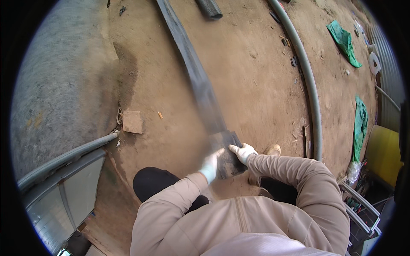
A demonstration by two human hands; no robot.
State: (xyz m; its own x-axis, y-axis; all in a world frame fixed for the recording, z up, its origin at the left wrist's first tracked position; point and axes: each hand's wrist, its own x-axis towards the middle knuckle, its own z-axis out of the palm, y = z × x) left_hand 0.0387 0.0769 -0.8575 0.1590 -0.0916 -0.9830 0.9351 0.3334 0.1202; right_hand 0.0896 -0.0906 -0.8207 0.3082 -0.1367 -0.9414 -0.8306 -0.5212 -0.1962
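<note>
My left hand (209, 166), in a pale glove, grips the left side of a dark, dirt-smudged flat piece (230, 165) at the near end of a long black strip (188, 57). My right hand (241, 152), in a white glove, holds the piece's right side, thumb on top. The strip runs away from me across dirt ground (260, 98) to the upper edge of the view. A hazy patch softens the picture around my left hand and the near part of the strip.
A short black tube (208, 8) lies ahead, a long grey pipe (305, 68) curves along the right, beside green fabrics (360, 115) and a yellow object (380, 155). At left are a grey slope (55, 77), a brick (132, 121) and a metal-framed panel (64, 196).
</note>
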